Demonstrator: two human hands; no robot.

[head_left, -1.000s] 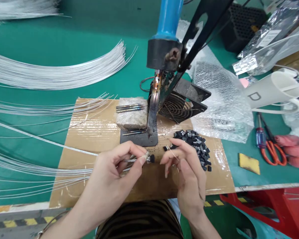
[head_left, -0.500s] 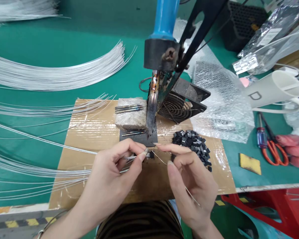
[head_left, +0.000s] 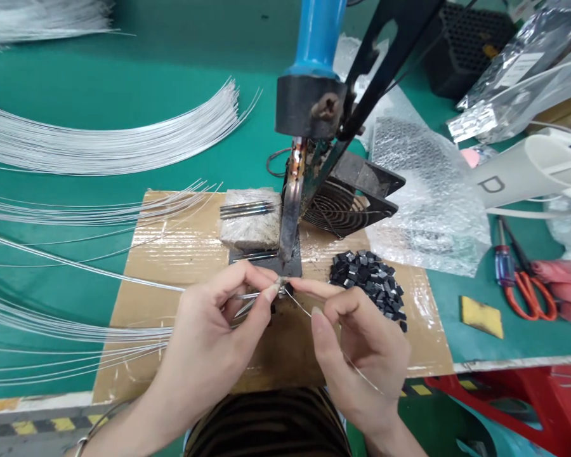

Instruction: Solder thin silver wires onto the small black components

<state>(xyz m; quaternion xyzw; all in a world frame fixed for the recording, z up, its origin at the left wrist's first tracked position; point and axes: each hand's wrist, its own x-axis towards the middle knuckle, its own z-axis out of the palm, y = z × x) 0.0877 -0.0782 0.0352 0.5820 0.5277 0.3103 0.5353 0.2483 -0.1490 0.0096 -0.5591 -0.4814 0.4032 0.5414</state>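
My left hand [head_left: 219,327] is closed, thumb and index finger pinching the end of a thin white cable [head_left: 124,277] that runs in from the left. Just above the fingertips is the tip of a blue-handled soldering iron [head_left: 318,41], held upright in a black stand [head_left: 375,70]. My right hand [head_left: 364,349] holds a thin solder wire [head_left: 299,304], which slants up to the left fingertips. Its index finger stretches out to touch the pinched piece. What exactly sits between the fingertips is too small to make out. A small dark part shows just below them.
Cardboard [head_left: 171,254] covers the work area. Small black parts [head_left: 368,282] lie in a pile at right, near a black fan [head_left: 337,206]. A plastic-wrapped block [head_left: 251,231] bears metal rods. White cable bundles [head_left: 99,149] lie left; scissors [head_left: 528,295], a yellow sponge [head_left: 481,316] and a mug [head_left: 514,178] right.
My right hand has moved left, and its index fingertip now meets the left fingertips. The solder wire has shifted left with it. My left hand has barely moved.
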